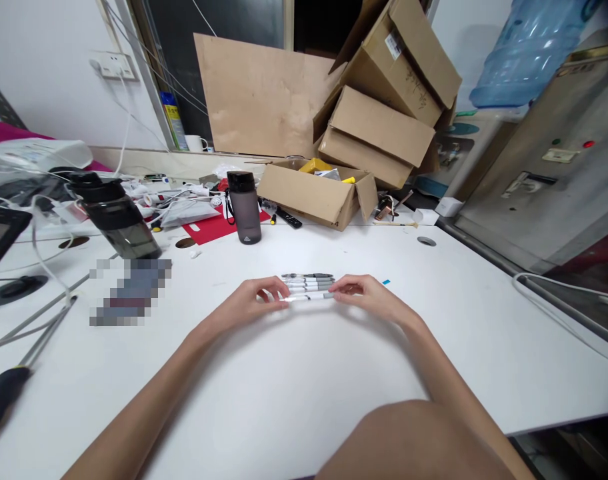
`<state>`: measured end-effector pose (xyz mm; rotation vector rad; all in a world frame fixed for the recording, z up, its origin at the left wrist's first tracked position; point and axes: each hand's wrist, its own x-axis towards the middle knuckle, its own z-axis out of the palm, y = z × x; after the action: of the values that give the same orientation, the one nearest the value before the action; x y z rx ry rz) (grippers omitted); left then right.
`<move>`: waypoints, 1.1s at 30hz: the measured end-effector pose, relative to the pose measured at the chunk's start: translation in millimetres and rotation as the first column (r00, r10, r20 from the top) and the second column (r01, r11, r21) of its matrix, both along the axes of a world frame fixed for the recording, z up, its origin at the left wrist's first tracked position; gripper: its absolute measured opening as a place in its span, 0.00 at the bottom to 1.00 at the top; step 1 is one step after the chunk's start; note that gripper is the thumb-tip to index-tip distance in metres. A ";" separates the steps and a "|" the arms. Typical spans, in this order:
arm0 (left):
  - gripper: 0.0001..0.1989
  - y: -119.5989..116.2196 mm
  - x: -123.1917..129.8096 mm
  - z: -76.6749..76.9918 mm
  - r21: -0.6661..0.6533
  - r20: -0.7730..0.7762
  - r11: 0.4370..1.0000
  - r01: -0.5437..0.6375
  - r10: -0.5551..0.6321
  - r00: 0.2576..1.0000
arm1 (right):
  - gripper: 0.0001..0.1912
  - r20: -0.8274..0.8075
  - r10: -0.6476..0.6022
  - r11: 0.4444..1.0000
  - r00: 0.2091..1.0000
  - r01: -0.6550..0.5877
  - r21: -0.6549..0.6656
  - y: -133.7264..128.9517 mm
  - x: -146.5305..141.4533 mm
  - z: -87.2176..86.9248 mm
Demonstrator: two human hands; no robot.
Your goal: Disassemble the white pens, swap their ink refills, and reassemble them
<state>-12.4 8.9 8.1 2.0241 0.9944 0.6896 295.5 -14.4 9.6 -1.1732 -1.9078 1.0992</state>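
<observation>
A white pen with a grey end lies level across the middle of the view. At its left end, my left hand has thumb and fingers closed on it. The grey end is pinched by my right hand. Just behind it, several white-and-grey pens lie side by side on the white table. A dark pen is the farthest of the row. The fingers partly hide the ends of the nearer pens.
Behind the pens stand a grey bottle and an open cardboard box. At left are a black-topped bottle, a blurred-out flat item and a screwdriver. A small blue piece lies beside my right hand.
</observation>
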 end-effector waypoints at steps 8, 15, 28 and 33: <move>0.11 -8.1 -0.6 -2.4 -0.048 -0.175 0.990 0.132 -0.138 0.975 | 0.09 0.161 0.170 0.978 0.972 -0.147 -0.145 -8.4 -1.6 -4.6; 0.10 -8.5 -1.0 -6.4 -0.045 -0.210 0.978 0.202 -0.207 0.955 | 0.11 0.161 0.200 0.979 0.967 -0.191 -0.070 -8.5 0.7 -10.8; 0.10 -3.6 -2.0 -9.0 -0.032 -0.169 0.996 0.085 -0.090 0.982 | 0.13 0.217 0.057 0.995 0.975 -0.038 -0.090 -6.5 0.0 -8.4; 0.14 3.2 -7.1 -17.7 0.029 -0.134 0.984 -0.176 0.178 0.975 | 0.11 0.284 -0.255 0.966 0.924 0.232 0.113 -3.4 -2.4 -15.7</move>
<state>-19.5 12.1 -9.6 2.0354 1.2654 0.6607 293.1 -17.8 -6.1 -1.5546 -1.9351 0.7409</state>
